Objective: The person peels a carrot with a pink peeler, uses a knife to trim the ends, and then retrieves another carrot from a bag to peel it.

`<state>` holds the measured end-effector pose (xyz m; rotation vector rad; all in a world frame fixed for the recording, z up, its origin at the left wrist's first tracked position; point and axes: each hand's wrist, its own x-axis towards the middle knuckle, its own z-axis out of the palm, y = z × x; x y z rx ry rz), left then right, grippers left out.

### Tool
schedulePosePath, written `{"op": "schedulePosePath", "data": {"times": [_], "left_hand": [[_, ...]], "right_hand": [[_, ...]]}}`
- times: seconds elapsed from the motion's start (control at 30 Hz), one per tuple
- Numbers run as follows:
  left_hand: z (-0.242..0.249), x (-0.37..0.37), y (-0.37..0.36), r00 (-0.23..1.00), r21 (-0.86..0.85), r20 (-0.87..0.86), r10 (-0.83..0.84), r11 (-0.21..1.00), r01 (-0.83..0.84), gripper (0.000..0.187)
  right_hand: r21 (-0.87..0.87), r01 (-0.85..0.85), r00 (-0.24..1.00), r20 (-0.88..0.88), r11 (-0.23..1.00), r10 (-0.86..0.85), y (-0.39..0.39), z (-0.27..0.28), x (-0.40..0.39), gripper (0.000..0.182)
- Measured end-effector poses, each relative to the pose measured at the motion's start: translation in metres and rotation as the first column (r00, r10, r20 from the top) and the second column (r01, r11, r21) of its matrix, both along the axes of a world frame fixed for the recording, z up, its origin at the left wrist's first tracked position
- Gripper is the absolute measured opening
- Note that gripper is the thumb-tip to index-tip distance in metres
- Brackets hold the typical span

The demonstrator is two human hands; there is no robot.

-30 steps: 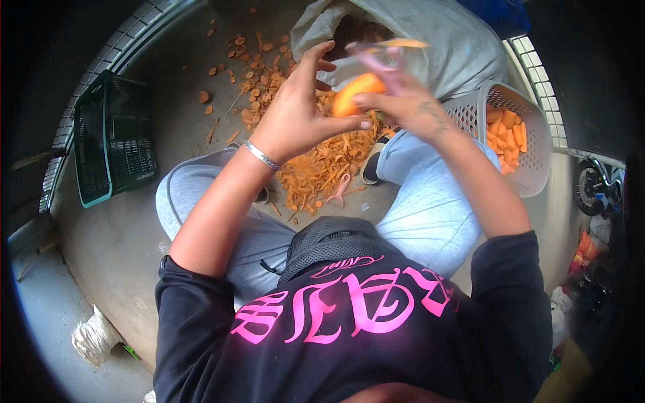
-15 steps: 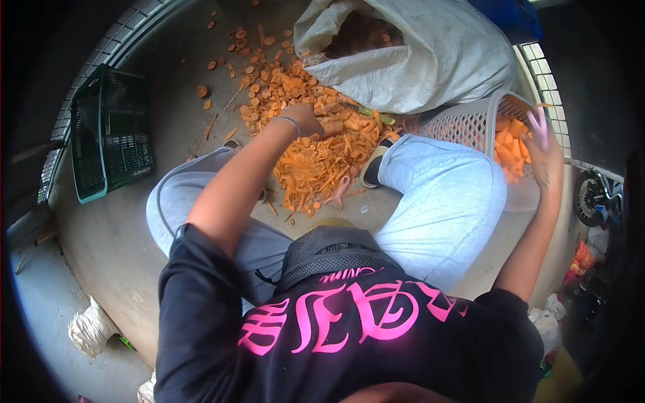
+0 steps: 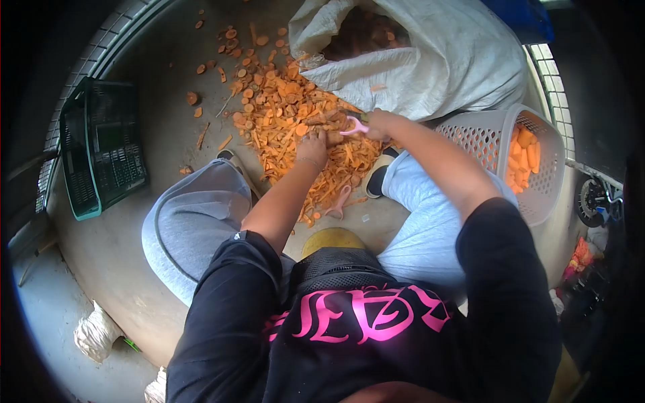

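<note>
My left hand (image 3: 312, 148) is closed around the near end of an unpeeled carrot (image 3: 334, 139), low over the heap of orange peelings and cut slices (image 3: 279, 117). Just to its right, my right hand (image 3: 379, 125) grips a pink peeler (image 3: 355, 125), whose head is at the carrot. A second pink peeler (image 3: 339, 201) lies at the near edge of the heap, with no hand on it. Peeled orange carrots (image 3: 524, 158) fill part of a tilted pale plastic basket (image 3: 547, 144) beside my right leg.
A large white sack (image 3: 437, 67) lies open beyond the heap, with dark roots inside. On the left stands a dark green crate (image 3: 87, 154). My bent legs flank the heap, and a yellow stool edge (image 3: 332, 238) shows beneath me. A wheel (image 3: 591, 201) is at far right.
My right hand has come from the basket to the heap with the pink peeler. My left hand has moved slightly closer to me, now on the carrot. The view has shifted slightly.
</note>
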<state>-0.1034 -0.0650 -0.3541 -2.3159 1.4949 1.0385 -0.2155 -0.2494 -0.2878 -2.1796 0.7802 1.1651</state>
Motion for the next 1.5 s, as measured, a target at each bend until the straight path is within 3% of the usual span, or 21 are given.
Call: {"op": "schedulePosePath", "data": {"times": [0.1,0.17,0.23,0.27,0.37,0.47,0.57,0.63,0.73,0.77,0.87,0.93,0.97,1.0,1.03,1.1,1.13,1.23,1.27,1.37,1.5], "left_hand": [[-0.014,0.004,0.003,0.998,0.03,-0.007,0.067,0.997,-0.067,0.055],[-0.018,0.009,0.008,0.993,0.066,-0.055,0.107,0.992,-0.103,0.057],[-0.015,0.025,0.014,0.976,0.095,-0.141,0.166,0.984,-0.153,0.064],[-0.011,0.034,0.014,0.961,0.099,-0.191,0.198,0.978,-0.182,0.067],[0.002,0.053,0.013,0.885,0.105,-0.341,0.317,0.948,-0.299,0.072],[0.022,0.068,-0.003,0.793,0.038,-0.454,0.406,0.898,-0.439,0.074],[0.063,0.075,-0.02,0.638,-0.02,-0.668,0.383,0.848,-0.53,0.071],[0.093,0.078,-0.033,0.438,0.003,-0.845,0.308,0.821,-0.571,0.067],[0.177,0.068,-0.046,0.197,0.061,-0.954,0.228,0.786,-0.615,0.059],[0.207,0.065,-0.043,0.13,0.089,-0.967,0.217,0.773,-0.629,0.056],[0.259,0.073,-0.028,0.084,0.057,-0.989,0.119,0.847,-0.529,0.049],[0.294,0.064,-0.008,0.375,-0.105,-0.918,0.127,0.836,-0.539,0.049],[0.307,0.056,0.004,0.505,-0.178,-0.852,0.137,0.832,-0.526,0.048],[0.316,0.049,0.016,0.501,-0.145,-0.838,0.215,0.798,-0.585,0.054],[0.314,0.045,0.027,0.55,-0.234,-0.82,0.161,0.782,-0.577,0.055],[0.303,0.045,0.042,0.645,-0.405,-0.762,0.053,0.739,-0.539,0.056],[0.303,0.046,0.043,0.684,-0.431,-0.729,0.033,0.754,-0.495,0.06],[0.31,0.05,0.04,0.656,-0.408,-0.754,-0.019,0.797,-0.446,0.059],[0.305,0.052,0.038,0.638,-0.433,-0.768,-0.055,0.778,-0.454,0.058],[0.298,0.059,0.034,0.635,-0.43,-0.771,-0.055,0.779,-0.455,0.057],[0.301,0.066,0.031,0.543,-0.374,-0.837,-0.073,0.8,-0.469,0.055]], "right_hand": [[-0.274,0.272,0.95,0.228,0.923,-0.212,0.009,-0.053,-0.003,0.039],[-0.288,0.243,0.963,0.189,0.926,-0.194,0.009,-0.059,-0.005,0.038],[-0.341,0.231,0.961,0.224,0.911,-0.159,0.017,-0.063,-0.012,0.036],[-0.394,0.303,0.928,0.33,0.868,-0.174,0.022,-0.067,-0.012,0.027],[-0.406,0.327,0.916,0.358,0.854,-0.18,0.019,-0.065,-0.013,0.025],[-0.252,0.498,0.835,0.399,0.83,-0.379,0.004,-0.039,-0.004,0.027],[-0.179,0.542,0.728,0.588,0.821,-0.352,-0.018,-0.031,0.017,0.027],[0.032,0.584,0.544,0.726,0.811,-0.42,-0.025,-0.003,0.031,0.025],[0.43,0.636,0.252,0.669,0.641,-0.699,-0.013,0.089,0.049,0.024],[0.536,0.594,0.218,0.611,0.6,-0.761,-0.013,0.114,0.048,0.024],[0.77,0.427,0.189,0.437,0.474,-0.879,-0.002,0.179,0.047,0.029],[0.84,0.313,0.231,0.385,0.443,-0.894,0.013,0.221,0.039,0.034],[0.8,0.227,0.307,0.483,0.555,-0.82,0.025,0.239,0.034,0.041],[0.719,0.207,0.387,0.563,0.664,-0.73,0.031,0.247,0.031,0.047],[0.626,0.173,0.463,0.63,0.76,-0.624,0.036,0.253,0.029,0.054],[0.201,0.22,0.373,0.887,0.955,-0.272,0.067,0.266,0.024,0.07],[0.071,0.17,0.378,0.916,0.983,-0.131,0.07,0.265,0.025,0.077],[-0.048,0.119,0.545,0.838,0.992,-0.025,0.073,0.275,0.029,0.073],[-0.041,0.138,0.466,0.884,0.99,-0.028,0.073,0.27,0.029,0.07],[-0.085,0.089,0.48,0.877,0.992,0.032,0.068,0.27,0.033,0.069],[-0.075,0.064,0.495,0.868,0.995,0.034,0.063,0.275,0.038,0.068]]}}
